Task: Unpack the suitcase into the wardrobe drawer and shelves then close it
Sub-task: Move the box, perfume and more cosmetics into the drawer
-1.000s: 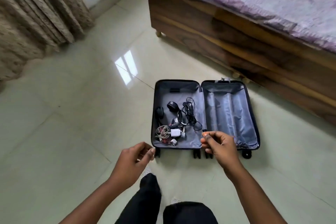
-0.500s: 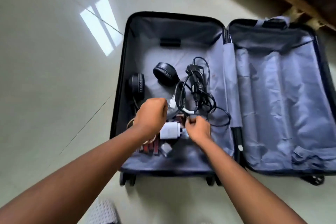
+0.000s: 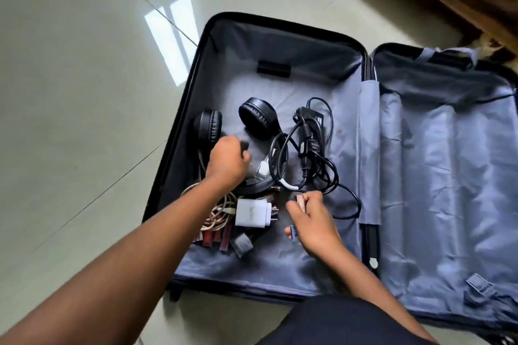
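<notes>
— Between the right hand's (image 3: 311,221) fingers (image 3: 301,200) what do you make out?

— A small tan piece pinched up at the fingertips, and a small blue-tipped bit by the thumb lower down; I cannot name either. The left hand (image 3: 227,162) is curled tight round something dark, most likely the band of the black headphones (image 3: 232,123), whose two ear cups lie just beyond its knuckles.

— And around them?

— A black laptop charger (image 3: 312,131) with its cable looped loosely, touching the headphones' band. Nearer the person sit a white plug adapter (image 3: 252,213), a coil of pale cable (image 3: 221,209) under the left forearm, and some reddish sachets (image 3: 214,237). All of it lies in the left half of the open suitcase (image 3: 280,45) on the tiled floor (image 3: 84,92) — the right half holds only lining.

— So where's the risk?

— Tangling, I'd judge. If the left hand lifts the headphones, the charger cable lying across the band may drag up with them and spill the small items. The right hand's pinch is light too — those tiny pieces could slip out. The wardrobe is not in view.
</notes>
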